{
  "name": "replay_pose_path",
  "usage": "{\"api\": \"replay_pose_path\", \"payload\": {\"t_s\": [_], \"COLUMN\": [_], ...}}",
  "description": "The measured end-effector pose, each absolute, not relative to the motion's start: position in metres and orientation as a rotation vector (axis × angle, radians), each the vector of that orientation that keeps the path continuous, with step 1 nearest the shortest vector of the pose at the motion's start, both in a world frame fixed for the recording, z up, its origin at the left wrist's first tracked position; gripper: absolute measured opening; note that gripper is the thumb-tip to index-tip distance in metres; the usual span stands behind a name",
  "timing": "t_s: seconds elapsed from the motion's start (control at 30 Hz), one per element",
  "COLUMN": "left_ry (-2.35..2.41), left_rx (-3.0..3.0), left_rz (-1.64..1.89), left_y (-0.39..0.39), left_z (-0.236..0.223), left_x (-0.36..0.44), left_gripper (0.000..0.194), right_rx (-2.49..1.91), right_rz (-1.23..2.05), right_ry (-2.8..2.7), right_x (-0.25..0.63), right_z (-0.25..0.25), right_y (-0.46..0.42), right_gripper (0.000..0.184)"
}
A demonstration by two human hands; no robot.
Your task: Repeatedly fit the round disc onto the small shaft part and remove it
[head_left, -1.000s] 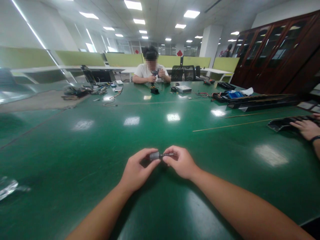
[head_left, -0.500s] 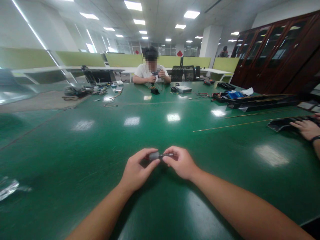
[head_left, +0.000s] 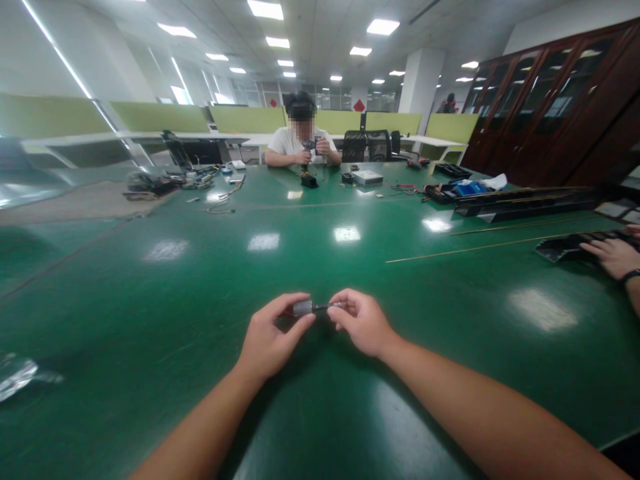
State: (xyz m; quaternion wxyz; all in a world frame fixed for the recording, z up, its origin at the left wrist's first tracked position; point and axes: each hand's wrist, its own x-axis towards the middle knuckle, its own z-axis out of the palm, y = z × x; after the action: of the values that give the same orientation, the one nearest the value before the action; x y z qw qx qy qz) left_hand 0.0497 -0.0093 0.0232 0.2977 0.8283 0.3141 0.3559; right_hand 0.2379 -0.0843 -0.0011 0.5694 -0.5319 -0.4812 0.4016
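Note:
Between thumb and fingers, my left hand [head_left: 273, 333] grips a small grey cylinder that looks like an electric motor [head_left: 303, 308], lying sideways just above the green table [head_left: 210, 400]. A bit of red, perhaps wire, shows at its left end behind the fingers. From its right end a thin dark shaft [head_left: 321, 307] runs toward my right hand [head_left: 363, 321]. That hand pinches the shaft's far, silvery end between thumb and fingers. The fingertips cover part of the shaft, so I cannot tell whether it is one piece with the motor.
Opposite sits a person [head_left: 303, 143] holding a dark device. Another person's hand [head_left: 613, 257] rests on a black channel [head_left: 557, 248] at right. A thin brass-coloured rod [head_left: 450, 254] lies nearby. Electronic parts [head_left: 195, 179] clutter the far left; crumpled clear plastic [head_left: 17, 377] lies near left.
Both hands have shifted slightly up, the left hand also a little leftward with the motor. More bare shaft shows between the motor and my right fingertips.

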Motion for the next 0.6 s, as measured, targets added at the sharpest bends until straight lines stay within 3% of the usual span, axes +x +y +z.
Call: {"api": "replay_pose_path", "payload": {"t_s": [0.6], "left_ry": [0.873], "left_rx": [2.142], "left_rz": [0.955], "left_y": [-0.0067], "left_z": [0.0219], "left_x": [0.0480], "left_gripper": [0.037], "right_rx": [-1.298], "right_rz": [0.895], "right_ry": [-1.083], "right_x": [0.2388], "right_z": [-0.0039], "right_y": [-0.0817], "right_gripper": [0.014]}}
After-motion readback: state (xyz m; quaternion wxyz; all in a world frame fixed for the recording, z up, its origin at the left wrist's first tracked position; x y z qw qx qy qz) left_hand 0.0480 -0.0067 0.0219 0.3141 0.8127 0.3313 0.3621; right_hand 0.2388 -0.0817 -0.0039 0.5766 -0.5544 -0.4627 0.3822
